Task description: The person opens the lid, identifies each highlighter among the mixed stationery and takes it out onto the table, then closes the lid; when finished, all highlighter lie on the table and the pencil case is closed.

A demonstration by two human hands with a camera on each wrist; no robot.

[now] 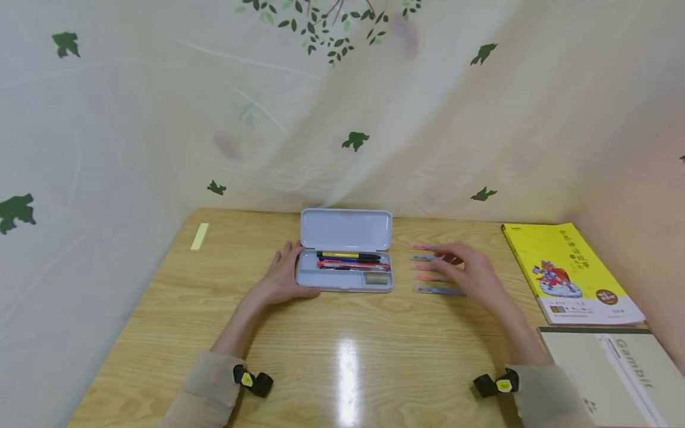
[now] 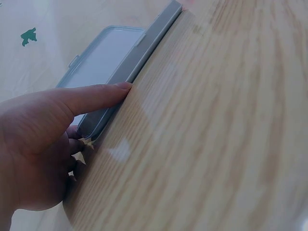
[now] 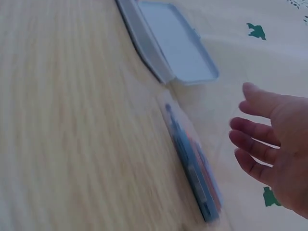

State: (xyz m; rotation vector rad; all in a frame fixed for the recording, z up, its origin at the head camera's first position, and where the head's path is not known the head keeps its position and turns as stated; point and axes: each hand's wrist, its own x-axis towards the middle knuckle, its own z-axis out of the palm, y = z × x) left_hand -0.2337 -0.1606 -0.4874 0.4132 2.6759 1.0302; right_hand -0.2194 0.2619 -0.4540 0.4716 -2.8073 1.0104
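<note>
A light blue pencil case (image 1: 344,280) lies on the table with its lid (image 1: 346,229) raised at the back. Inside are a yellow-and-black pen (image 1: 342,255), several red and blue pens, and a greyish eraser (image 1: 377,278) in the front compartment. My left hand (image 1: 282,277) grips the case's left end, thumb along the front wall, other fingers round the far side. To the right of the case, several slim pens with clear ends, pink and blue (image 1: 439,290), lie in a row. Over them hovers my right hand (image 1: 471,273), fingers loosely bent, nothing between them in the right wrist view.
At the right edge lie a yellow book (image 1: 567,267) and, nearer me, a beige notebook (image 1: 594,368). A pale yellow strip (image 1: 200,236) is at the table's back left. A light curtain with green leaf shapes (image 1: 355,141) hangs behind the table (image 1: 299,356).
</note>
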